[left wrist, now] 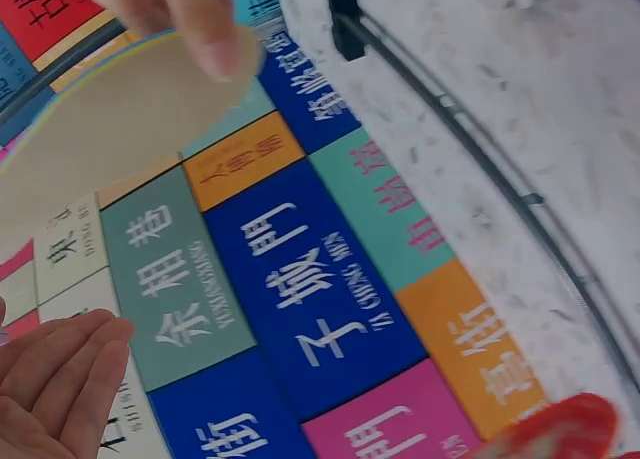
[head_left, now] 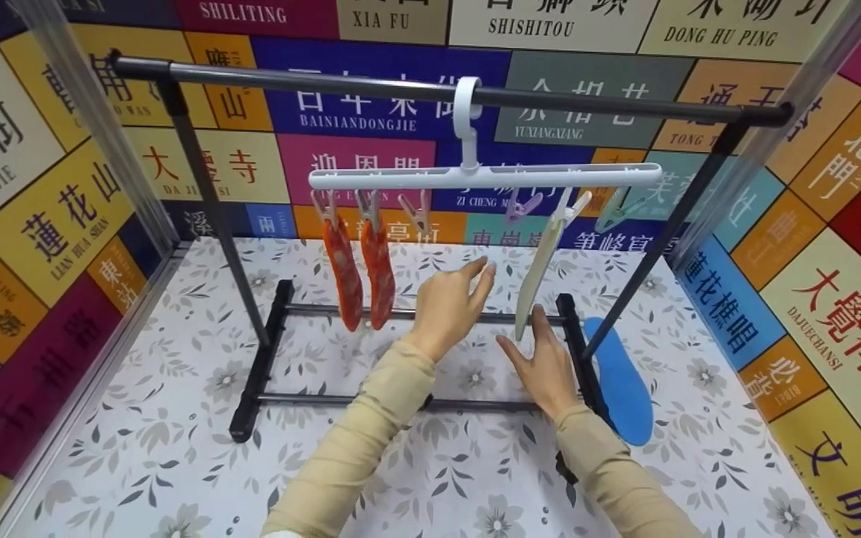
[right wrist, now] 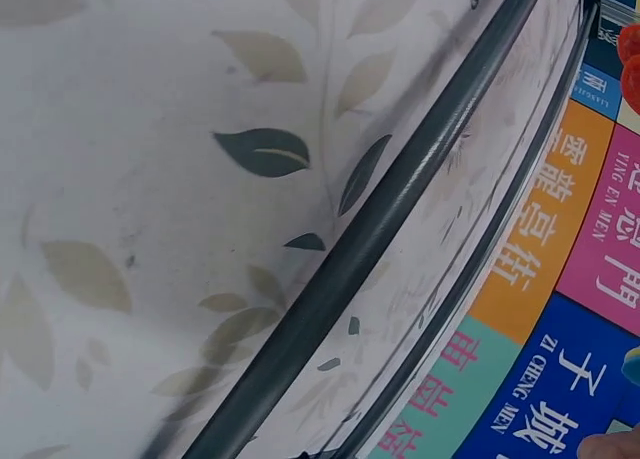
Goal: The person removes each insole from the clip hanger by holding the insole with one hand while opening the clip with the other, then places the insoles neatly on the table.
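A pale insole [head_left: 540,269] hangs edge-on from a white clip [head_left: 578,205] on the right half of a white hanger [head_left: 430,177]. My right hand [head_left: 548,366] is at its lower end, thumb and forefinger spread apart. In the left wrist view, a fingertip of that hand overlaps the end of the insole [left wrist: 130,114]. To the left of it, my left hand [head_left: 447,305] is raised with loosely bent fingers and holds nothing; in its own wrist view, the left hand [left wrist: 65,389] shows below the insole. Two orange-red patterned insoles [head_left: 342,273] hang by clips at the hanger's left end.
A dark metal rack [head_left: 251,78] carries the hanger on its top bar, with two low crossbars below. Pink, purple [head_left: 524,209] and green clips [head_left: 614,211] hang unused. A blue insole [head_left: 625,392] lies on the floral tabletop [head_left: 199,463] by the rack's right foot.
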### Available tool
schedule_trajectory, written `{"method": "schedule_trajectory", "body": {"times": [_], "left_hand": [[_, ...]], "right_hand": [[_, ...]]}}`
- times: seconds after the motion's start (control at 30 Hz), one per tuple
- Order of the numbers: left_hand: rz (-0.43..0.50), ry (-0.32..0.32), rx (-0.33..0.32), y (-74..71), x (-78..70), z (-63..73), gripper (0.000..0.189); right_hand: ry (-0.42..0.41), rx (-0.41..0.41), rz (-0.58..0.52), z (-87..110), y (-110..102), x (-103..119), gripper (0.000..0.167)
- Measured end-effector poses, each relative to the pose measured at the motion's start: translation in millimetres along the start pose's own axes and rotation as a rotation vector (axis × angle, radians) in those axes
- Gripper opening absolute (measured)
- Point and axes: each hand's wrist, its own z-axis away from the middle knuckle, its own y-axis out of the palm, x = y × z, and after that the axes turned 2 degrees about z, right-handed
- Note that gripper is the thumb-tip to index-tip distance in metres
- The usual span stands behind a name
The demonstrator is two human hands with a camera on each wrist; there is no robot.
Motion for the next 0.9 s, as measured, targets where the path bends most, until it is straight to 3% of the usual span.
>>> {"method": "schedule_trajectory", "body": {"times": [0.13, 0.33, 0.67, 0.77, 0.9], "left_hand": [[0.018, 0.011, 0.013, -2.8, -18.1, -14.1, 0.042], [0.017, 0.077, -0.002, -5.8, -40.8, -32.8, 0.04], [-0.002, 0.127, 0.021, -10.2, -66.8, -54.6, 0.045], [-0.009, 0.122, 0.028, -9.5, -73.4, -58.7, 0.044], [0.016, 0.054, 0.044, -7.1, -80.6, -63.8, 0.048]], "right_hand": [[-0.031, -0.043, 0.003, -2.8, 0.2, 0.9, 0.086], [-0.065, -0.091, 0.036, -5.2, -2.0, 2.1, 0.08], [-0.11, -0.131, 0.089, -8.8, -8.5, 3.9, 0.069], [-0.121, -0.145, 0.095, -8.2, -8.3, 3.6, 0.063], [-0.136, -0.174, 0.121, -5.1, -7.1, 3.2, 0.058]]}}
